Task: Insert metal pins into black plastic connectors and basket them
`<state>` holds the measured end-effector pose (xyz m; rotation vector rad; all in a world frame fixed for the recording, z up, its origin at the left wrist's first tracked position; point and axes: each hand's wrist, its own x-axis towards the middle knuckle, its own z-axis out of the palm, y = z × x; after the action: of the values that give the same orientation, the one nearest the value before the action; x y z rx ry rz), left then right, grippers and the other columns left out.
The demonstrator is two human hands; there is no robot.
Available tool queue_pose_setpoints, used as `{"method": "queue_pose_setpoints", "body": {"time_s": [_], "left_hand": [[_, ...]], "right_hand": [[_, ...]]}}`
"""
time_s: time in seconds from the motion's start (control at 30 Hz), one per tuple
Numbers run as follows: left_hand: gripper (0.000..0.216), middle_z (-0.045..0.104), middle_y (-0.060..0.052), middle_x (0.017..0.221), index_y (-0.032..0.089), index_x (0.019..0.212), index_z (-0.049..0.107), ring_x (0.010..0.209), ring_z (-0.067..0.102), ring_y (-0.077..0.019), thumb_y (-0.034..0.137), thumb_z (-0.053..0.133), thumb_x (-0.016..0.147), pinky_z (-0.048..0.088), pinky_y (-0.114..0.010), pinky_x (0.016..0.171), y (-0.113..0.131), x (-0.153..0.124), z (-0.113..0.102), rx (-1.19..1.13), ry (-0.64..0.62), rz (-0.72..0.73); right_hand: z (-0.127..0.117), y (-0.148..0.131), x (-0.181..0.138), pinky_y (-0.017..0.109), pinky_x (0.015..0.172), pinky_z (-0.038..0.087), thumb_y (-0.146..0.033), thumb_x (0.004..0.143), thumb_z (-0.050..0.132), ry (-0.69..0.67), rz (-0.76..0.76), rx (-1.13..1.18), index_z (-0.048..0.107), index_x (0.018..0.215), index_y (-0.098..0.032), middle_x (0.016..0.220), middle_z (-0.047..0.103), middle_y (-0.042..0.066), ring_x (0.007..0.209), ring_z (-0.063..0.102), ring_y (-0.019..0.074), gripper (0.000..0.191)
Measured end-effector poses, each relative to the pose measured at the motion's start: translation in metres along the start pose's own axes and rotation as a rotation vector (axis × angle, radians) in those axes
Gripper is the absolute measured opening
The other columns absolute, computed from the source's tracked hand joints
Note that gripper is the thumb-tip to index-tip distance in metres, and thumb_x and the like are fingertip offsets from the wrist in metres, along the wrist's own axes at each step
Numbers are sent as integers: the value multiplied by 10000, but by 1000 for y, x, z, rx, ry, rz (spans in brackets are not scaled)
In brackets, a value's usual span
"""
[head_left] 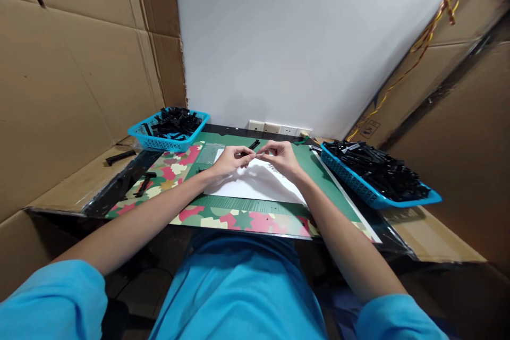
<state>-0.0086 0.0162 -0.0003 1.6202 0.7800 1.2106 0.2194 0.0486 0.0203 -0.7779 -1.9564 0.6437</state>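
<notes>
Over a white sheet of paper point(235, 187), my left hand point(231, 162) and my right hand point(282, 159) meet with fingertips nearly touching. Both are closed in a pinch; whatever sits between the fingertips is too small to name. Just behind the left fingers a black plastic piece point(254, 144) shows, and I cannot tell if it is held or lies on the table. Tiny dark bits point(282, 169) are scattered on the paper beside my right hand.
A blue basket point(167, 143) heaped with black plastic pieces stands at the back left, another blue basket point(358, 183) at the right. Loose black pieces point(144, 185) lie on the left. Behind are wall sockets point(272, 128); cardboard panels point(79, 64) flank the table. Twisted wires point(428, 37) hang at right.
</notes>
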Motion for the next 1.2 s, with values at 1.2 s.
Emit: {"method": "queue_pose_setpoints", "body": {"time_s": [1.2], "left_hand": [[366,677,-51,836,165,1113,786,696,595,-152,493,712,968,447,-260,602,-4,6,-15,286,-191,-31]], "right_hand": [[-7,-13,-5,280,581,335,-388,840,734,-178,181,-85,793,850,-134,693,625,28,636,484,133,261]]}}
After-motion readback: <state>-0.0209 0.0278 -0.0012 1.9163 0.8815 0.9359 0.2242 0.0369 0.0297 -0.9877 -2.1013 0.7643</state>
